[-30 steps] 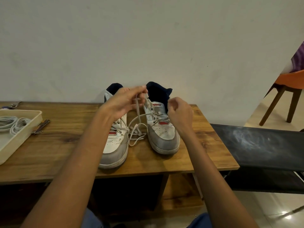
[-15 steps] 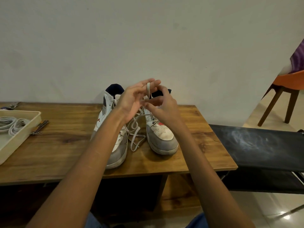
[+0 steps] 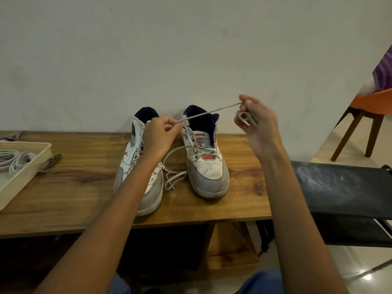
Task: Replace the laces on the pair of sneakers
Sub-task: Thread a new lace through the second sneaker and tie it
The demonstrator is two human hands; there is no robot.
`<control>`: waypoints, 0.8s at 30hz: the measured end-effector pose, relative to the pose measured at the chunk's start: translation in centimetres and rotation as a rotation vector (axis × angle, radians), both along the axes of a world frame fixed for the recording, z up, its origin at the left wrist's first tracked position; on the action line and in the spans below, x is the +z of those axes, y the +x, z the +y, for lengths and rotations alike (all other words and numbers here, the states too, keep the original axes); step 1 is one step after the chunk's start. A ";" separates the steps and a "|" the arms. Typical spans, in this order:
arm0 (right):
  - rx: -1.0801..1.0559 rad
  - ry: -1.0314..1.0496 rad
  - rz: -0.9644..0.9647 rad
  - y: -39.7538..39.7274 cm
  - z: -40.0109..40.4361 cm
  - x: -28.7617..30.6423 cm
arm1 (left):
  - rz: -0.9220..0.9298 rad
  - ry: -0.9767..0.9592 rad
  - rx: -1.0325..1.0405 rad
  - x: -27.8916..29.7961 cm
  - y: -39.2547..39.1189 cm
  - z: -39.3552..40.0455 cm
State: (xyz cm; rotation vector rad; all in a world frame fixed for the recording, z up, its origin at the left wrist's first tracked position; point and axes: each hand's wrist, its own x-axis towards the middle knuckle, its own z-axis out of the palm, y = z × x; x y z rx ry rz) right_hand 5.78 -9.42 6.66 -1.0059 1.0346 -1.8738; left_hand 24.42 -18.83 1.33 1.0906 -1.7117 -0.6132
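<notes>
Two white and grey sneakers stand toes toward me on a wooden table (image 3: 67, 187). The left sneaker (image 3: 137, 177) is partly hidden by my left forearm. The right sneaker (image 3: 206, 164) keeps its lace only in the lower eyelets. A white lace (image 3: 210, 112) is stretched taut between my hands above the shoes. My left hand (image 3: 161, 134) pinches one part of it. My right hand (image 3: 258, 122), raised to the right, grips the other end, with lace wound around its fingers. Slack lace loops (image 3: 174, 177) lie between the shoes.
A cream tray (image 3: 27, 172) at the table's left edge holds coiled white laces (image 3: 17, 162). A small metal tool (image 3: 49, 164) lies beside it. A black bench (image 3: 339, 187) adjoins the table on the right, and an orange chair (image 3: 364, 115) stands beyond. A wall is behind.
My hands were close together over the right sneaker. They have drawn apart, my right hand rising to the right, and the lace is now pulled taut between them.
</notes>
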 end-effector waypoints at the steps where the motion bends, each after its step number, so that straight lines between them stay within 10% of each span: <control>1: -0.028 -0.006 -0.039 -0.6 0.1 -0.2 | -0.014 -0.028 0.037 -0.1 0.0 -0.1; 6: -0.164 -0.066 -0.352 -3.1 0.8 -0.6 | -0.027 0.003 0.152 -0.2 -0.7 -0.4; 12: -0.251 -0.045 -0.657 -4.3 0.0 -2.5 | 0.615 0.566 -0.296 1.3 -1.4 1.0; 19: -0.378 -0.105 -0.915 -6.2 -0.3 -4.9 | 0.031 0.459 -0.187 0.0 -0.7 0.6; 24: -0.550 -0.042 -0.765 -7.2 0.3 -4.7 | 0.250 0.444 -0.139 -0.1 0.0 0.0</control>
